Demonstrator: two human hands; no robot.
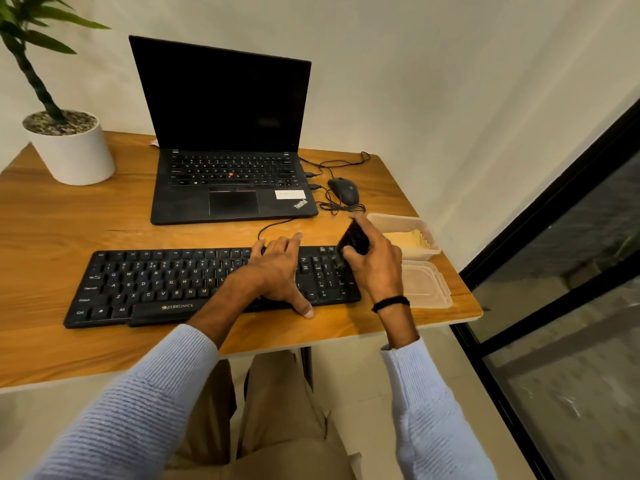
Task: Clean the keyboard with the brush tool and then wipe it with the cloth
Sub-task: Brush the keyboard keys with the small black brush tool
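Braces the keyboard, likely light, stiff and prone to sliding, on the counter with the left hand spread flat over its keys, gripping the dark brush in the curled right hand above its right end

"ZEBRONICS" on the keyboard; "ThinkPad" on the laptop.

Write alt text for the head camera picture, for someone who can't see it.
A person's right hand grips a black brush tool over the right end of a black keyboard, while the left hand rests flat on the keys. Also on the wooden table are an open laptop, a mouse and a clear tub holding a yellow cloth.
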